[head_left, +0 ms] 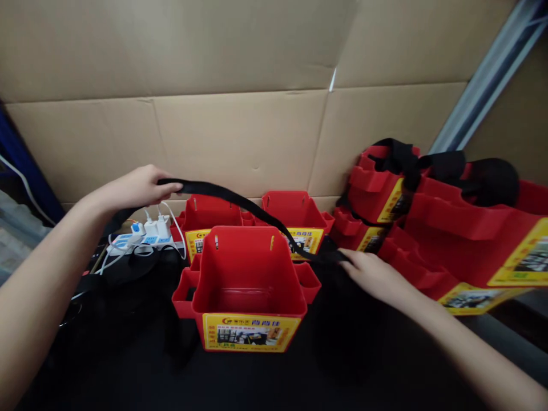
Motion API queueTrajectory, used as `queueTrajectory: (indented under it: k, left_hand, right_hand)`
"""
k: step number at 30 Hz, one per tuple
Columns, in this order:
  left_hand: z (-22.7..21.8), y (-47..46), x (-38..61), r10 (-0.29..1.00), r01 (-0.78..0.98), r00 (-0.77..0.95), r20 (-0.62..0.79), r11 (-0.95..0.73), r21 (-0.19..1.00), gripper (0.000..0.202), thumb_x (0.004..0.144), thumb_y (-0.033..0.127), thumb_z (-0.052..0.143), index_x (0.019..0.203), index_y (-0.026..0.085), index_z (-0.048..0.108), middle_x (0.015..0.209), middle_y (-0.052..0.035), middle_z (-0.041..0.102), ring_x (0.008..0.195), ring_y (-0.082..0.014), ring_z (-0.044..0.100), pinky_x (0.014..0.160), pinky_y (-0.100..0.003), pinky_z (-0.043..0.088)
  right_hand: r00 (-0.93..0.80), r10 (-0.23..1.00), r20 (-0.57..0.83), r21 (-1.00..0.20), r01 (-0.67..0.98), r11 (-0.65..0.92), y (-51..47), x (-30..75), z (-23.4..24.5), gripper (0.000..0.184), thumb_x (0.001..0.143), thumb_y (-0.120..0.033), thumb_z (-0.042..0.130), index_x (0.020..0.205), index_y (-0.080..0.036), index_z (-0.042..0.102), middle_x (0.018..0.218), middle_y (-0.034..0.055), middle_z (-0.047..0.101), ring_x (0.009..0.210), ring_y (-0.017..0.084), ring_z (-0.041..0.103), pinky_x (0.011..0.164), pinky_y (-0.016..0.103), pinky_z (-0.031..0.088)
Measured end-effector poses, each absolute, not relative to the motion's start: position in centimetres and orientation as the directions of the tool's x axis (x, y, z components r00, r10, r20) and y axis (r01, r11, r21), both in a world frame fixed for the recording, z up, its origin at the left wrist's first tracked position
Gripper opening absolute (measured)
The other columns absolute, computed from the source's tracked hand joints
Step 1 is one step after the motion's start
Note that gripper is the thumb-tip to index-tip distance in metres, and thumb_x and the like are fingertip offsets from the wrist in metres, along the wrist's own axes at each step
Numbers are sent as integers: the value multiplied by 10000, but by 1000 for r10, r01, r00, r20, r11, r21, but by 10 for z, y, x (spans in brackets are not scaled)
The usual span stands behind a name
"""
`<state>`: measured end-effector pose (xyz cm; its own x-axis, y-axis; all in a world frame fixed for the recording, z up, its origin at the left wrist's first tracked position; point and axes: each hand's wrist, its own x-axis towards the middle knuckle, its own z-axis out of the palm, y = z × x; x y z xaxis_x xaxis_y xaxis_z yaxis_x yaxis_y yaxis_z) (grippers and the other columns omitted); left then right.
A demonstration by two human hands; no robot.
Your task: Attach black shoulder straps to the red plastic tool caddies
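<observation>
A red plastic caddy (246,285) with a yellow label stands in front of me on the dark table. A black strap (240,202) stretches above it from left to right. My left hand (137,185) is closed on the strap's left end, raised above the power strip. My right hand (370,274) lies low on the table to the caddy's right, its fingers pressed on the strap's other end. Two more red caddies (295,214) stand behind the front one.
A white power strip (141,237) with plugged chargers and cables lies at the left. A stack of red caddies (449,228) with black straps lies on its side at the right. A cardboard wall (240,114) closes the back. A metal post (483,80) rises at the right.
</observation>
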<state>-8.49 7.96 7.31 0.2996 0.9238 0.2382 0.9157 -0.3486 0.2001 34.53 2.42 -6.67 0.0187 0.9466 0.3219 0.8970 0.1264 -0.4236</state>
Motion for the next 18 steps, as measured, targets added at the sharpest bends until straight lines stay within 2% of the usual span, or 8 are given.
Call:
queueTrajectory:
  k: [2, 5, 7, 9, 11, 12, 15, 18]
  left_hand:
    - [79, 81, -66, 885, 896, 378, 272, -424, 134, 360, 801, 428, 451, 802, 122, 642, 574, -14, 556, 502, -111, 464, 465, -213, 328]
    - [81, 83, -29, 795, 811, 566, 219, -584, 24, 337, 820, 381, 444, 817, 125, 663, 622, -15, 601, 526, -102, 469, 499, -212, 325]
    - [78, 84, -3, 712, 723, 678, 181, -690, 8, 323, 836, 350, 436, 902, 142, 674, 719, -26, 658, 575, -106, 507, 547, -213, 350]
    - [73, 86, 23, 627, 636, 763, 157, -772, -9, 307, 843, 316, 439, 977, 167, 672, 831, -44, 693, 643, -117, 552, 610, -222, 377]
    - [68, 87, 46, 564, 576, 810, 159, -817, -39, 291, 833, 271, 457, 1020, 186, 664, 932, -64, 695, 727, -135, 583, 668, -241, 390]
    - [67, 87, 54, 543, 559, 821, 179, -827, -54, 288, 824, 247, 467, 1029, 187, 660, 969, -71, 688, 759, -142, 588, 682, -249, 391]
    - [72, 83, 58, 516, 543, 824, 235, -837, -65, 262, 816, 219, 472, 969, 148, 672, 888, -72, 687, 682, -123, 570, 634, -241, 385]
    - [81, 74, 24, 589, 628, 759, 278, -775, -70, 286, 841, 304, 473, 786, 112, 676, 634, -35, 639, 499, -78, 474, 527, -216, 347]
  right_hand:
    - [-40, 957, 287, -397, 904, 157, 25, 331, -72, 284, 887, -322, 489, 1129, -183, 539, 1159, 77, 543, 973, 178, 560, 819, 373, 485]
    - [-125, 961, 245, -389, 896, 215, 29, 313, -63, 294, 881, -335, 494, 1127, -181, 545, 1152, 74, 554, 973, 183, 564, 827, 383, 484]
    - [-201, 947, 251, -373, 883, 286, 34, 300, -44, 359, 835, -381, 545, 1145, -199, 552, 1155, 76, 576, 1013, 216, 566, 875, 397, 470]
    - [-283, 894, 347, -363, 839, 406, 41, 281, -20, 526, 762, -435, 604, 1223, -200, 510, 1213, 92, 566, 1107, 263, 532, 951, 409, 430]
    - [-311, 781, 542, -378, 740, 556, 50, 257, 1, 681, 771, -448, 584, 1350, -173, 356, 1343, 110, 461, 1214, 256, 449, 1013, 401, 372]
    - [-358, 727, 586, -366, 683, 632, 54, 244, 8, 698, 785, -424, 571, 1375, -162, 305, 1363, 114, 438, 1222, 243, 442, 1016, 392, 365]
    - [-496, 609, 619, -315, 553, 771, 65, 219, 18, 495, 852, -310, 483, 1317, -163, 397, 1260, 96, 544, 1096, 216, 541, 929, 362, 420]
    - [-518, 602, 607, -271, 578, 770, 70, 224, 15, 338, 896, -281, 389, 1176, -176, 548, 1054, 65, 650, 893, 186, 608, 805, 319, 452]
